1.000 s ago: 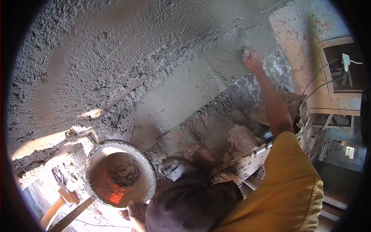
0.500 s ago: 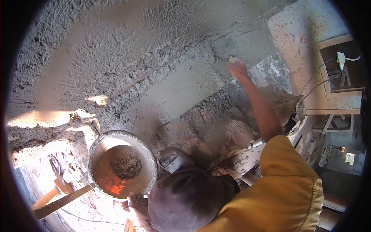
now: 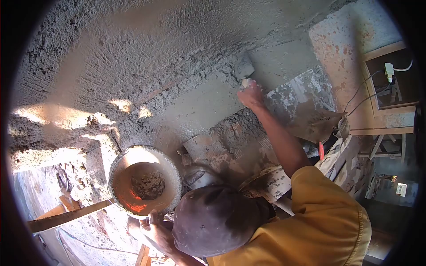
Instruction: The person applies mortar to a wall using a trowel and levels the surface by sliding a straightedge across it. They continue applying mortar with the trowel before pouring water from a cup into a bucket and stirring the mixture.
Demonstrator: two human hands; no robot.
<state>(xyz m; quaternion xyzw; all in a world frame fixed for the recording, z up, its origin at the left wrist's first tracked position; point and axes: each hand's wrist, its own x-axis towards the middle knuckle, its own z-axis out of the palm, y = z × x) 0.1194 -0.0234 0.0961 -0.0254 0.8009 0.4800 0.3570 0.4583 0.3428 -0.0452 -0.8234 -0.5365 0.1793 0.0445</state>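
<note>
Trowel [image 3: 244,66] presses on the wet wall [image 3: 133,57], our right hand [image 3: 250,94] fingers clenched round its handle; left hand [image 3: 153,227] fingers grip the pan [image 3: 112,179]. We judge spreading underway; next calls for steady, even pressure.

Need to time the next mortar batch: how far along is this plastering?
Done: a rough grey mortar coat spreads across the top and left. In hand: the right hand presses a trowel at the coat's lower edge, while the left hand holds a pan with a small lump of mortar. Left: the bare, patchy strip below and right of the trowel is uncoated.
</note>
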